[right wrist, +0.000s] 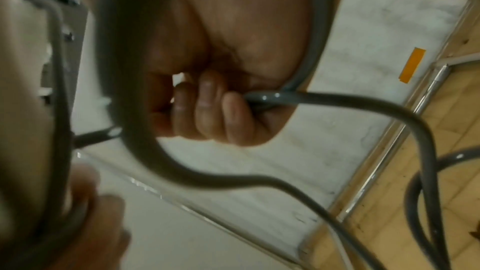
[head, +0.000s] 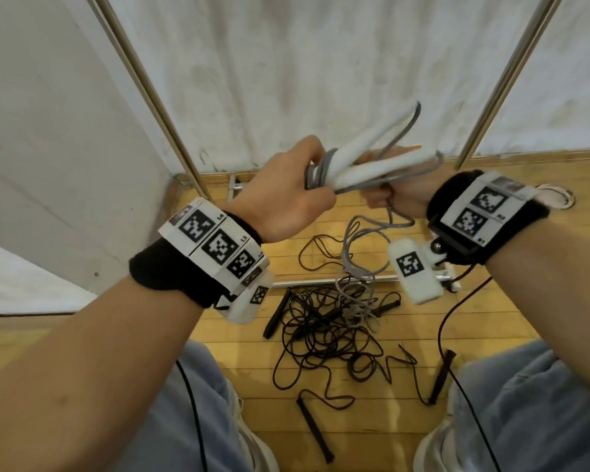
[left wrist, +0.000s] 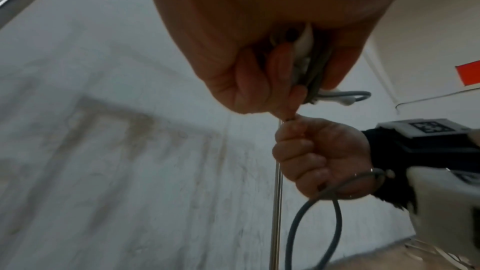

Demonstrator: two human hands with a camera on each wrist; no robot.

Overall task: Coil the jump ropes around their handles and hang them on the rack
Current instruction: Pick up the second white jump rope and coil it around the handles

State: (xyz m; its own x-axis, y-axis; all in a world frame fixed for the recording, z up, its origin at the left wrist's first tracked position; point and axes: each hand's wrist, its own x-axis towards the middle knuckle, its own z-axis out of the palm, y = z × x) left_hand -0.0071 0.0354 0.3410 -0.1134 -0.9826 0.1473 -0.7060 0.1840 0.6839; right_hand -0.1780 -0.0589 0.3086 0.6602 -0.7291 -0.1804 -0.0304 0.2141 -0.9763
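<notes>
My left hand [head: 286,195] grips the two white handles [head: 372,165] of a grey jump rope, held together with a few turns of grey cord [head: 315,172] wound round their near ends. My right hand [head: 394,194] is closed round the grey cord just right of the handles; the left wrist view shows its fist [left wrist: 319,157] with the cord [left wrist: 311,223] hanging below. The right wrist view shows curled fingers [right wrist: 207,108] on the grey cord [right wrist: 337,100]. The loose grey cord [head: 358,264] drops to the floor. The rack's metal uprights [head: 157,107] [head: 501,86] stand against the white wall.
Black jump ropes [head: 327,335] lie tangled on the wooden floor between my feet, with black handles [head: 315,430] [head: 441,376] [head: 276,313] spread around. The rack's base bar [head: 321,282] crosses the floor. A pale coiled rope [head: 556,195] lies at the right by the wall.
</notes>
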